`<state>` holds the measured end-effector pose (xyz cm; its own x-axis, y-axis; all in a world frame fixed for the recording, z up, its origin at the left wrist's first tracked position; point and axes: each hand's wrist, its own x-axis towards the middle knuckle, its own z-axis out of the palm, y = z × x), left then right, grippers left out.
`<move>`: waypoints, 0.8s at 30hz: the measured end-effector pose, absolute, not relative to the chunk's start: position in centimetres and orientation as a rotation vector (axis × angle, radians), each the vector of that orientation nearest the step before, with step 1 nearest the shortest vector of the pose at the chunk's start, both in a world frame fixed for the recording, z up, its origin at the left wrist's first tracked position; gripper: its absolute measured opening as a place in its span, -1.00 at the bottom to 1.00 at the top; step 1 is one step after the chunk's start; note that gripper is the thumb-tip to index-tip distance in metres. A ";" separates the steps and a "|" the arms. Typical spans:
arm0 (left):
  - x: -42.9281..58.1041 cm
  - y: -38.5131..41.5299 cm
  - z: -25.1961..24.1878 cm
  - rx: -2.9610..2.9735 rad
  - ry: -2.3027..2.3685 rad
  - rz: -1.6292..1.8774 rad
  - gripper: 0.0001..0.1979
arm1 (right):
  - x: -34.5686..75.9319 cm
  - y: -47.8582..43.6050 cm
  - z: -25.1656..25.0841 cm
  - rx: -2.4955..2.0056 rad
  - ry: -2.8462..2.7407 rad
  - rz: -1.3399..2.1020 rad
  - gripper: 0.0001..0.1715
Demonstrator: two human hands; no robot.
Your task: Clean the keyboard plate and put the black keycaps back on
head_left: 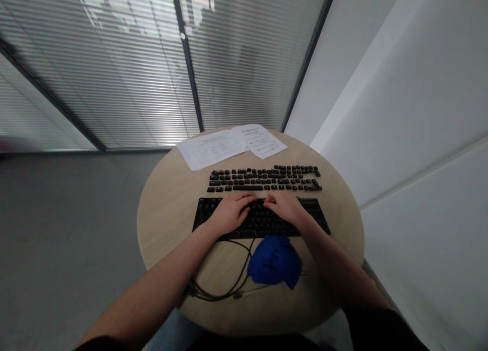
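Note:
A black keyboard base (316, 216) lies on a round wooden table (168, 209). Behind it, loose black keycaps (265, 179) are laid out in rows on the table. My left hand (230, 212) rests on the left middle of the keyboard, fingers curled down with the tips pressed near its top edge. My right hand (285, 206) rests just right of it, fingers bent toward the same spot. The fingertips of both hands nearly meet; I cannot make out anything between them.
A crumpled blue cloth (275, 260) lies at the near table edge beside a coiled black cable (224, 285). Two printed sheets (231, 145) lie at the far side. Glass walls with blinds stand behind; a white wall runs along the right.

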<state>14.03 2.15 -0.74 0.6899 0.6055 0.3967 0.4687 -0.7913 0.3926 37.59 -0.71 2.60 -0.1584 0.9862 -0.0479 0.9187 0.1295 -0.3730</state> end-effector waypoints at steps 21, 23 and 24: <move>14.3 1.7 0.5 2.788 0.908 0.559 -0.61 | 43.6 0.3 0.4 -1.682 -1.535 0.065 -0.66; 14.9 1.7 1.4 2.817 0.938 0.447 -0.62 | 44.0 0.7 -0.2 -1.688 -1.548 0.032 -0.65; 15.4 1.6 1.8 2.824 0.967 0.398 -0.63 | 44.0 0.8 -0.5 -1.689 -1.550 0.021 -0.64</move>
<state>15.40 1.64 1.84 0.7597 0.6171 0.2052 0.5827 -0.7860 0.2066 44.04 0.84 -0.52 0.2404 0.8343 0.4962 0.8205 0.0984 -0.5630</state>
